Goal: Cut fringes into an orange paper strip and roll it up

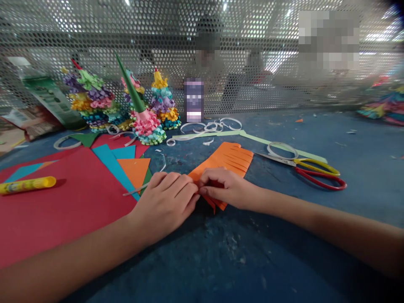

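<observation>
A sheet of orange paper (pixel 221 158), cut into fringe strips along its far right end, lies slanted in front of me. My right hand (pixel 229 187) rests over its near part, thumb and fingers pinched together at the edge. Beside it my left hand (pixel 168 200) has its fingers curled on the paper's near left corner, the fingertips meeting those of the right. What lies under the left fingers is mostly hidden. Scissors (pixel 315 168) with one yellow and one red handle lie to the right, their blades pointing at the fringe.
Red paper (pixel 85 202) with blue, orange and green pieces covers the left, a yellow tube (pixel 28 185) on top. Fringed paper cones (pixel 147 126), a green-labelled bottle (pixel 50 92) and white paper curls (pixel 208 128) stand or lie behind. A perforated metal screen (pixel 126 38) closes off the back.
</observation>
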Tool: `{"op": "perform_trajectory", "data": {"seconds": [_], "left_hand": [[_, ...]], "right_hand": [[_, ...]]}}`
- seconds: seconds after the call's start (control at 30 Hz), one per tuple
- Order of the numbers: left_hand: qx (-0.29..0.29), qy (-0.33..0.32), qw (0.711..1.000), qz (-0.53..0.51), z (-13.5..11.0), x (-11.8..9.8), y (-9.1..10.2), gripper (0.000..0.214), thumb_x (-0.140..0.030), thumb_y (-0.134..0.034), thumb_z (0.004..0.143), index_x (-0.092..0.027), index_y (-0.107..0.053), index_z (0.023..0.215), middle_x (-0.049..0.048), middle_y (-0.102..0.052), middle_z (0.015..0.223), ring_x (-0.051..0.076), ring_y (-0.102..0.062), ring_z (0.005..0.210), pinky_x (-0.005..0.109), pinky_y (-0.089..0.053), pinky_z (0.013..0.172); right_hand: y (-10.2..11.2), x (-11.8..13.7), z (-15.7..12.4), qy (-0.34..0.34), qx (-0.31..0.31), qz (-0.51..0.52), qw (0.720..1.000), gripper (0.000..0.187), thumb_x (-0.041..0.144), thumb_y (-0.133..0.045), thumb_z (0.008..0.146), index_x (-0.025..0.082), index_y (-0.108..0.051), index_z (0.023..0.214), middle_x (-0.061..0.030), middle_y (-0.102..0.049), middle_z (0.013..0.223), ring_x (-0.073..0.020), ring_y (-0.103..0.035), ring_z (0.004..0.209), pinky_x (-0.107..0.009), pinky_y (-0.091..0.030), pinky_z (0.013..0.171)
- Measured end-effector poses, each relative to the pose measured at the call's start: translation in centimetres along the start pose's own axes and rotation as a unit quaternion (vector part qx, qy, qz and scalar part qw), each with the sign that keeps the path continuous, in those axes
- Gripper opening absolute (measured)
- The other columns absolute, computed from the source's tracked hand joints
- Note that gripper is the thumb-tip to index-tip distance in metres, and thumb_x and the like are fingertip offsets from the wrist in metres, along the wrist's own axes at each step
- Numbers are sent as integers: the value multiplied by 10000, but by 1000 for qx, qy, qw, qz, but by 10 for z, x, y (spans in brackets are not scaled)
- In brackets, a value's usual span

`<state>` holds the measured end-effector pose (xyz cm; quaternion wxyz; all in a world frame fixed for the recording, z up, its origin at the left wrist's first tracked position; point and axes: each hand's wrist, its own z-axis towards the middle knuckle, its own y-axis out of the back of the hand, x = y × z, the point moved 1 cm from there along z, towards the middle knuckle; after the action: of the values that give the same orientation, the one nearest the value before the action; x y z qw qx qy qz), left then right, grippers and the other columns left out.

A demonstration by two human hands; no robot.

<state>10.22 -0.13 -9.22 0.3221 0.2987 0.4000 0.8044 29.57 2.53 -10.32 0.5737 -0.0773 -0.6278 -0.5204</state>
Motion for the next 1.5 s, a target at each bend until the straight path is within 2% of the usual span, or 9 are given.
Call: {"op": "perform_trajectory", "data": {"seconds": [0.17, 0.37, 0.6, 0.83, 0.93, 1.07, 1.17, 1.33, 1.5], "left_hand": [[-3, -2, 1000, 6, 0, 0, 0, 127, -225, -475, 923, -174, -588, 895, 30, -644, 869, 202, -552, 822, 354, -366, 750], [5, -3, 1000, 5, -1, 2, 0, 168, -246, -451, 935, -181, -601, 893, 29, -646, 845, 202, -548, 825, 357, -353, 740], [26, 7, 1000, -4, -1, 1, -1, 196, -260, -438, 938, -169, -591, 858, 41, -627, 824, 208, -533, 791, 364, -345, 731], [15, -37, 999, -28, -4, 2, -4, 172, -262, -436, 939, -172, -570, 881, 37, -634, 863, 212, -551, 849, 362, -351, 743], [11, -39, 999, -20, -3, 2, -3, 154, -241, -444, 936, -177, -569, 874, 28, -638, 856, 203, -551, 828, 352, -346, 724], [14, -22, 1000, -11, -1, 2, -2, 219, -267, -412, 956, -178, -568, 830, 26, -631, 807, 192, -542, 779, 342, -334, 689], [19, -11, 1000, -12, 0, 2, -1, 255, -277, -387, 963, -177, -553, 797, 23, -606, 759, 181, -515, 713, 334, -326, 661], [21, 0, 1000, -18, -1, 4, -4, 240, -329, -405, 959, -182, -543, 830, 26, -602, 781, 190, -500, 715, 336, -331, 671], [14, 17, 999, -33, -2, 4, -5, 201, -329, -442, 945, -190, -526, 827, 12, -594, 766, 189, -494, 701, 339, -325, 663]], "right_hand": [[-1, 2, 1, -9, -2, -17, 1000, 135, 250, -516, 895, 157, -560, 809, 0, -574, 733, -105, -515, 664, -241, -409, 609], [6, 14, 2, 3, 2, -132, 991, 90, 211, -536, 865, 166, -578, 800, 3, -594, 733, -118, -510, 678, -282, -387, 677], [4, 12, 2, -23, 17, -91, 995, 89, 168, -488, 849, 171, -553, 788, 9, -565, 729, -105, -494, 648, -241, -383, 588], [-3, 15, 0, -81, 57, -92, 991, 62, 140, -496, 734, 187, -522, 703, 38, -516, 631, -98, -451, 575, -229, -344, 506], [-2, 19, 0, -109, 47, -81, 990, 63, 158, -498, 751, 187, -545, 721, 28, -553, 660, -106, -486, 598, -227, -372, 521], [5, 23, 2, -93, 24, -70, 993, 96, 148, -514, 786, 185, -597, 817, 3, -631, 774, -129, -564, 702, -244, -432, 621], [11, 25, 3, -93, 54, -59, 992, 85, 177, -542, 807, 187, -606, 863, -13, -659, 846, -145, -590, 766, -256, -446, 661], [12, 25, 5, -114, 83, -92, 986, 128, 266, -492, 879, 192, -585, 833, -10, -641, 803, -141, -570, 722, -249, -426, 611], [4, 22, 4, -130, 57, -102, 985, 219, 308, -442, 918, 188, -564, 781, -7, -615, 760, -133, -557, 688, -245, -413, 592]]}}
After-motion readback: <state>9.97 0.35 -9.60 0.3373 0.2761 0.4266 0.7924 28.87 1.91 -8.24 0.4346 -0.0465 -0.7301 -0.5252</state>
